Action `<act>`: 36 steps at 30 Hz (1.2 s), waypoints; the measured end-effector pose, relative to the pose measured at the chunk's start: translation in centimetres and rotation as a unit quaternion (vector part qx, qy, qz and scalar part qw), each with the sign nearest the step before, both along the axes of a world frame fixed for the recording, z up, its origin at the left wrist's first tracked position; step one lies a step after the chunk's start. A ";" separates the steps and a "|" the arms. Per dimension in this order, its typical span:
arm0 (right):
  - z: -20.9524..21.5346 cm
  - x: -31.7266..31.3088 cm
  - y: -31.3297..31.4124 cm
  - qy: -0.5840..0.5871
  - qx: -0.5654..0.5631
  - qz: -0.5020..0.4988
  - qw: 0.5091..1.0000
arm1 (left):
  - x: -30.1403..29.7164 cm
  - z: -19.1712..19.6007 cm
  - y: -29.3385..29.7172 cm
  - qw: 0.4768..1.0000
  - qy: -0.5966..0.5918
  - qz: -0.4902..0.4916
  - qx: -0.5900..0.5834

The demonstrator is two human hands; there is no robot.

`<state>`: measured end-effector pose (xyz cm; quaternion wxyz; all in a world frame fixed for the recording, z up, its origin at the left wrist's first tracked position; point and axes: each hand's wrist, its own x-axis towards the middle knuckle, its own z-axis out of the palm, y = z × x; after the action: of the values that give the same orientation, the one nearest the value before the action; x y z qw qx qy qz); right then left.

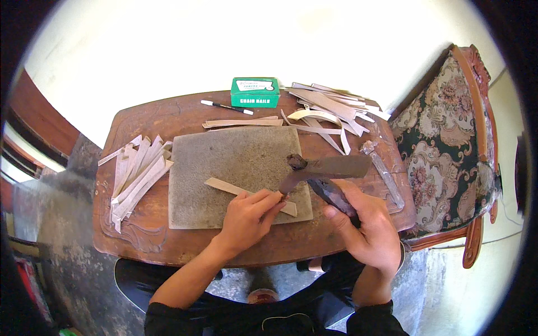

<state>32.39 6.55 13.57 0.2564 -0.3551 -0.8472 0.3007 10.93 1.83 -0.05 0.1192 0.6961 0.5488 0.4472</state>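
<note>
My right hand (367, 224) is wrapped round the black handle (336, 200) of a hammer-like tool. Its dark, rusty metal head (339, 166) has a round knob at one end and a broad flat part reaching right. My left hand (252, 215) is closed over a pale flat strip (224, 186), which lies slanted on a grey slab (196, 157). The left fingertips are pinched together right by the tool's lower metal end. What sits between them is too small to make out. Both ends of the strip stick out from under the hand.
The carved wooden table (314, 241) bears a pile of pale strips (140, 173) at left and more strips (330, 106) at back right. Behind the slab are a green box (255, 92), a pen (227, 107) and thin strips (242, 122). A floral chair (443, 140) stands at right.
</note>
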 end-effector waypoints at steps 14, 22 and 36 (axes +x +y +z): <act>-0.4 -0.6 0.0 0.052 0.018 -0.006 0.998 | 0.0 -0.1 0.0 1.000 -0.008 0.001 0.006; -5.1 -2.9 2.1 0.195 -0.297 -0.056 0.933 | -0.2 -0.4 0.1 0.999 -0.036 -0.003 -0.017; -11.7 -4.8 4.1 0.209 -0.370 -0.055 0.904 | -0.3 0.7 0.1 0.970 -0.195 0.032 -0.145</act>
<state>27.59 10.61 1.91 0.2936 -0.3998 -0.5813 0.6450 10.58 1.89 0.69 0.3093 0.5530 0.5954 0.4939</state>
